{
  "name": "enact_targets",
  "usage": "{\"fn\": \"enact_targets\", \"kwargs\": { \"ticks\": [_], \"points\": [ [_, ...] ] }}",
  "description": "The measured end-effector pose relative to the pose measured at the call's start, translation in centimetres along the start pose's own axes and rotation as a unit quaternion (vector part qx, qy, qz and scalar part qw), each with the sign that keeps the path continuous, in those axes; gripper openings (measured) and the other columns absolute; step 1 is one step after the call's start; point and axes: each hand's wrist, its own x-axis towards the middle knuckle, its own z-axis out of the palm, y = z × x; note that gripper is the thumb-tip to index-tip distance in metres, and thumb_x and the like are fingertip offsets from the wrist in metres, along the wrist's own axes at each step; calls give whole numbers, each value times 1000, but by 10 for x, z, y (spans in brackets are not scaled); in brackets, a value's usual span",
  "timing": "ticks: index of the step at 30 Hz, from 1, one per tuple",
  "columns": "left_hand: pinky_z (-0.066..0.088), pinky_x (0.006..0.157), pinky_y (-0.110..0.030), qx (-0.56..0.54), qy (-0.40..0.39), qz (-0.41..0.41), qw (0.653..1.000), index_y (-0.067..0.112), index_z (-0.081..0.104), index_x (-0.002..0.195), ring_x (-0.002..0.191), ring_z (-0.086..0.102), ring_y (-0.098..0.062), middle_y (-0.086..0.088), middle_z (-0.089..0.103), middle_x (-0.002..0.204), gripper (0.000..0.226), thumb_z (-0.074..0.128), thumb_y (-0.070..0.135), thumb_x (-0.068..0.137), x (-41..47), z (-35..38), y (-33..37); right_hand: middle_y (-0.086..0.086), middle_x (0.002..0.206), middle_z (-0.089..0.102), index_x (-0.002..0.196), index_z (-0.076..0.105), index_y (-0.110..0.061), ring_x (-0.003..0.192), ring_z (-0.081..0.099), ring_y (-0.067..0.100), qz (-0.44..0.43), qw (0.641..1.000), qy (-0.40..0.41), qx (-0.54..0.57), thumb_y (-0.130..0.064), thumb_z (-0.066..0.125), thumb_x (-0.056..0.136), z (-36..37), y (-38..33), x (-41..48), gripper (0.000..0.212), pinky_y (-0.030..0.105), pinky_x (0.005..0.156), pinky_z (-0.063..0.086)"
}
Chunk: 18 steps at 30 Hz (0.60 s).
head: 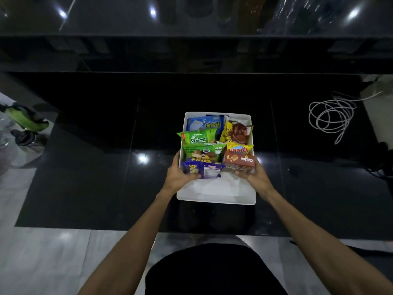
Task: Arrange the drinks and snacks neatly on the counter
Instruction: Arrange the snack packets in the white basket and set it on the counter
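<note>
The snacks stand packed in a white bin (214,201) on the glossy black counter (85,167). The left hand (180,173) curls its fingers around the near edge of a purple pack (204,169), gripping it. The right hand (253,175) closes round a brown box (240,161) printed "Collon", upside down from here. Just beyond the right fingers sits a small yellow pack (239,149); its writing is unclear. Beyond the left fingers lie two green packs (200,137), then a blue pack (204,123) farthest off. Well right of the right hand, a coiled white cable (331,118) rests on the counter.
</note>
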Motion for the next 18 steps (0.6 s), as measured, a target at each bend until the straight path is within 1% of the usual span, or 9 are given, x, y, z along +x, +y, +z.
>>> {"fn": "enact_targets", "kwargs": {
  "ticks": [2,3,6,8,10,11,13,15,18],
  "points": [
    [53,98,-41,-12,-8,-10,1000,15,41,143,104,69,-11,1,71,115,99,94,8,60,1,2,-1,-8,118,68,139,44,-27,107,65,4,4,1000,3,0,-17,87,71,5,1,-1,81,28,88,54],
    [53,99,-44,-19,-9,-13,1000,14,42,141,105,69,-14,-1,71,115,96,93,8,61,1,3,-1,-11,116,69,139,43,-26,103,66,-1,6,1000,5,-4,-17,87,71,8,-1,-3,82,21,82,55],
    [54,97,-41,-43,-2,-11,999,15,43,142,105,69,-15,-1,71,115,93,91,5,63,-3,4,-1,-16,113,68,142,41,-26,97,65,-9,7,1000,6,-9,-17,86,73,16,-4,-6,82,8,69,51],
    [56,92,-34,-64,10,-16,998,17,44,142,103,69,-10,3,72,114,93,91,5,63,-11,2,-4,-13,114,69,143,41,-26,100,66,-4,7,1000,-2,-2,-18,84,76,20,-7,-9,80,16,78,55],
    [57,85,-26,-80,28,-28,996,19,46,140,102,69,-7,5,72,112,91,92,6,63,-23,-6,-9,-9,119,69,143,41,-30,109,65,5,2,1000,-20,8,-21,82,78,28,-12,-12,77,35,94,54],
    [58,83,-26,-92,37,-33,995,18,47,139,103,70,-10,4,72,112,89,92,6,62,-30,-11,-13,-8,121,68,143,40,-33,112,64,9,-3,999,-32,12,-22,81,79,33,-16,-13,77,39,97,51],
    [59,84,-35,-115,50,-36,991,17,49,136,106,70,-19,-1,73,113,87,93,6,61,-45,-26,-20,-8,124,67,144,39,-39,115,63,12,-15,998,-62,28,-19,80,81,44,-25,-17,78,39,97,51],
    [57,89,-40,-129,70,-40,988,15,51,133,106,70,-21,-3,73,114,85,93,8,60,-61,-43,-26,-11,124,67,144,39,-45,114,64,9,-23,995,-90,36,-18,79,81,58,-35,-21,79,31,90,54],
    [59,85,-31,-134,106,-34,985,17,55,127,102,71,-17,1,74,110,77,93,10,60,-86,-71,-30,-12,121,68,143,40,-48,111,65,9,-32,991,-123,41,-18,78,82,83,-46,-26,78,25,84,56]
  ]
}}
